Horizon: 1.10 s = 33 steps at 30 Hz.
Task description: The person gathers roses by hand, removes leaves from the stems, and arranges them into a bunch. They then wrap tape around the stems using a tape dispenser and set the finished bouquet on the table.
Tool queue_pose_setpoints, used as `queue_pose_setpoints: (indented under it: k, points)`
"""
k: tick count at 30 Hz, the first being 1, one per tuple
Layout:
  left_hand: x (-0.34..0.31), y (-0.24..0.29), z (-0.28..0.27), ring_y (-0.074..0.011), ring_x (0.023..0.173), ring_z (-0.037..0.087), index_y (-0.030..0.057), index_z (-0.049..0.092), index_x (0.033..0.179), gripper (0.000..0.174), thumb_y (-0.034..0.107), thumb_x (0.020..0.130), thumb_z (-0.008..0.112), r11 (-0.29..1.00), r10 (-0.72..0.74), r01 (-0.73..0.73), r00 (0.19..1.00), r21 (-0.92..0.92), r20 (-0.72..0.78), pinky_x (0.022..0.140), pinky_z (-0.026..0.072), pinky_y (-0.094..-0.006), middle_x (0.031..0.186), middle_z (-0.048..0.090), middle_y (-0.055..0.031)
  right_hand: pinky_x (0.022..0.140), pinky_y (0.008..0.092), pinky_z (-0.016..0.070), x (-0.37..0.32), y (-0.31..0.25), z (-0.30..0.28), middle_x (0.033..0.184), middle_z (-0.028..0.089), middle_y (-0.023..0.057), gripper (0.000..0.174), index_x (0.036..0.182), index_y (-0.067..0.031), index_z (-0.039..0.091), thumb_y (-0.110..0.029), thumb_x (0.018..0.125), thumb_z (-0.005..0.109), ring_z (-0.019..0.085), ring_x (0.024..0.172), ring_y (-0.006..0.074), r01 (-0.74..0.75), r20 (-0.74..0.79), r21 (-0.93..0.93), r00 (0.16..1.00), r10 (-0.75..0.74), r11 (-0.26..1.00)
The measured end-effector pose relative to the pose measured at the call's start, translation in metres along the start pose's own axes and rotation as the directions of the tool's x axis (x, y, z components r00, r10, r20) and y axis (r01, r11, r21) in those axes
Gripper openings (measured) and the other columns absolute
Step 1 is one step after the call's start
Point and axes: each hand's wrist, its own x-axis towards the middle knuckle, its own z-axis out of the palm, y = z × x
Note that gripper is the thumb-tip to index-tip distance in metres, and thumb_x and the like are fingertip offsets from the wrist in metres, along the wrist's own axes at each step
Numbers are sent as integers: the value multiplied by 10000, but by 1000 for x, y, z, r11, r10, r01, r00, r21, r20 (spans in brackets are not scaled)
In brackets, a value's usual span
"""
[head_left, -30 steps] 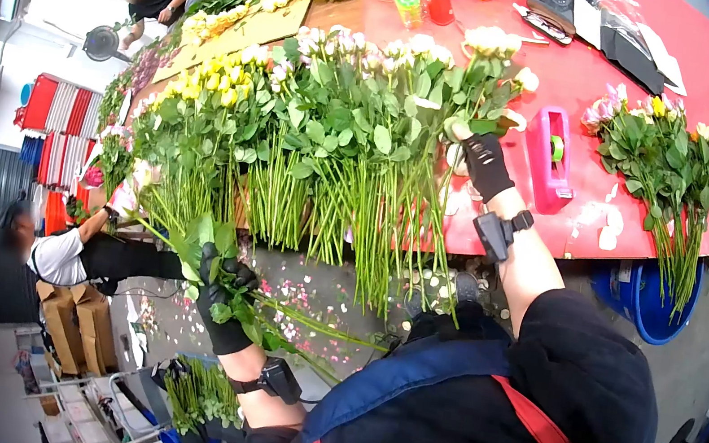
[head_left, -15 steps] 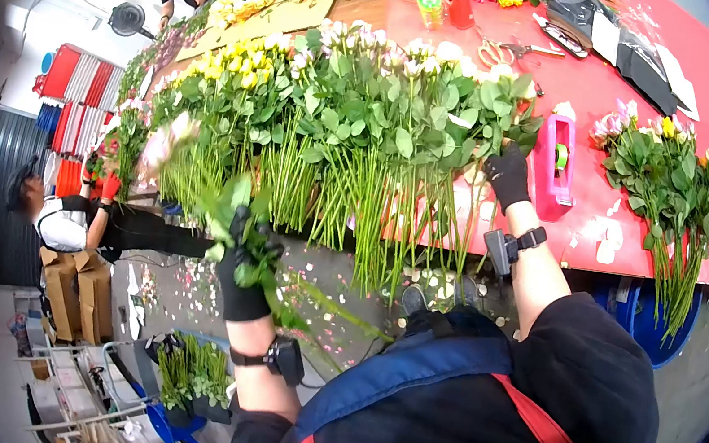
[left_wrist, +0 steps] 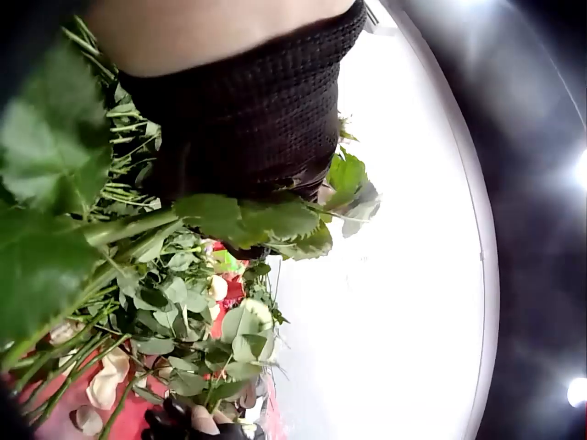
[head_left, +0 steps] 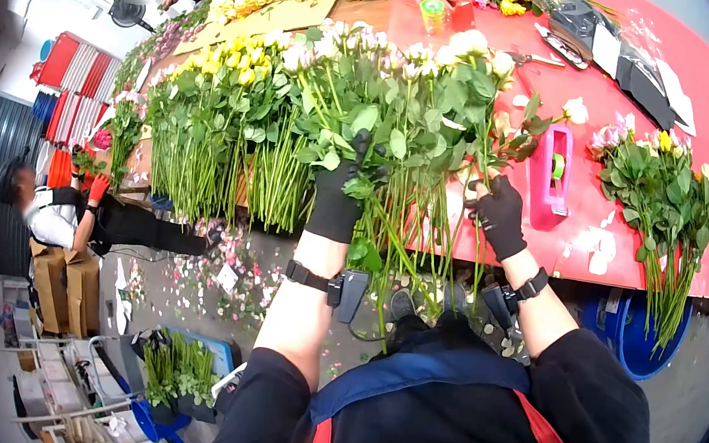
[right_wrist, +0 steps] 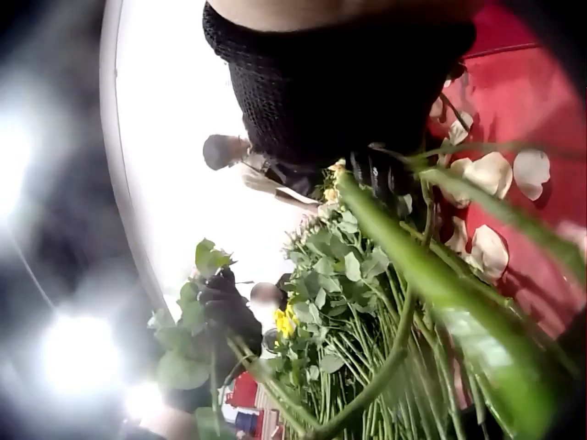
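In the head view my black-gloved left hand (head_left: 342,194) grips a leafy bunch of rose stems (head_left: 391,254) over the row of laid-out roses (head_left: 278,184). The stems slant down past the table edge. My right hand (head_left: 500,217), in a black glove with bare fingertips, pinches a rose stem just to the right. A pale rose (head_left: 576,110) leans out above that hand, near the pink tape dispenser (head_left: 550,181). Thick green stems (right_wrist: 413,266) cross close before the right wrist camera. Leaves (left_wrist: 248,225) partly hide the left fingers in the left wrist view.
A separate rose bunch (head_left: 665,174) overhangs the red table (head_left: 581,253) at right, above a blue bucket (head_left: 658,350). Scissors (head_left: 536,59) and black packaging (head_left: 637,80) lie farther back. Petals litter the floor. Another person (head_left: 57,211) works at left.
My left hand has swung right and forward with its stems, from over the floor to over the rose row. My right hand has drawn back slightly towards me.
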Motion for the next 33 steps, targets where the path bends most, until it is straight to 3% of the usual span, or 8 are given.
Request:
queue_pose_setpoints:
  k: [2, 9, 16, 24, 28, 29, 32, 33]
  points:
    - [3, -6, 7, -192, 663, 579, 141, 582, 1178, 328, 303, 898, 638, 997, -70, 68, 996, -44, -46, 583, 486, -320, 943, 645, -72, 422, 277, 453, 2, -4, -21, 731, 639, 96, 156, 833, -33, 507, -144, 919, 575, 560, 487, 140, -418, 99, 141, 908, 407, 897]
    - [14, -30, 7, -278, 882, 662, 83, 518, 1273, 459, 275, 882, 662, 997, -58, 61, 997, -57, 43, 708, 553, -368, 1136, 637, -150, 383, 246, 362, -16, -53, -9, 642, 574, 53, 184, 894, -40, 549, -217, 929, 585, 495, 443, 82, -133, 44, -79, 990, 137, 988]
    - [8, -32, 24, -236, 888, 661, 14, 556, 1205, 414, 249, 883, 669, 961, -85, 108, 991, -253, 100, 710, 576, -386, 1099, 635, -102, 454, 237, 409, -45, -43, 14, 681, 567, 49, 395, 1307, -26, 478, -150, 939, 553, 522, 486, 95, 108, 149, -106, 985, -92, 989]
    - [8, -34, 29, -113, 795, 607, 42, 663, 1117, 320, 257, 880, 667, 898, -160, 118, 985, 424, 64, 673, 472, -255, 986, 668, -36, 575, 444, 475, -54, 7, 75, 739, 590, 202, 445, 1159, 55, 526, -198, 820, 662, 585, 653, 391, 562, 227, -529, 815, -533, 636]
    - [24, -43, 24, -141, 744, 635, -6, 662, 1007, 227, 119, 824, 712, 960, -149, 90, 966, 267, 212, 648, 511, -273, 906, 676, -60, 659, 393, 505, -44, 2, 60, 799, 618, 220, 381, 1055, 35, 591, -271, 838, 658, 643, 773, 337, 222, 399, -229, 910, -116, 948]
    - [35, -49, 14, -142, 766, 642, -16, 656, 1010, 232, 97, 814, 709, 923, -179, 95, 964, 373, 198, 664, 515, -262, 912, 675, -65, 635, 361, 512, -33, 13, 56, 817, 645, 189, 338, 1002, 21, 627, -275, 843, 662, 645, 715, 315, -112, 211, 60, 973, 97, 992]
    - [31, -41, 7, -172, 897, 656, -48, 639, 1102, 287, 67, 840, 655, 892, -72, -109, 924, 438, 377, 775, 528, -274, 1024, 680, -126, 532, 351, 478, 29, 72, -5, 685, 602, 142, 244, 885, -26, 627, -267, 859, 602, 601, 585, 267, -189, -73, 346, 971, 227, 919]
    - [27, -35, 9, -185, 950, 652, -51, 627, 1135, 295, 54, 859, 620, 940, -201, 105, 940, 325, 276, 841, 517, -277, 1099, 662, -149, 497, 348, 467, 50, 97, -23, 641, 588, 127, 228, 846, -41, 626, -264, 865, 582, 587, 542, 251, -187, -108, 420, 961, 254, 888]
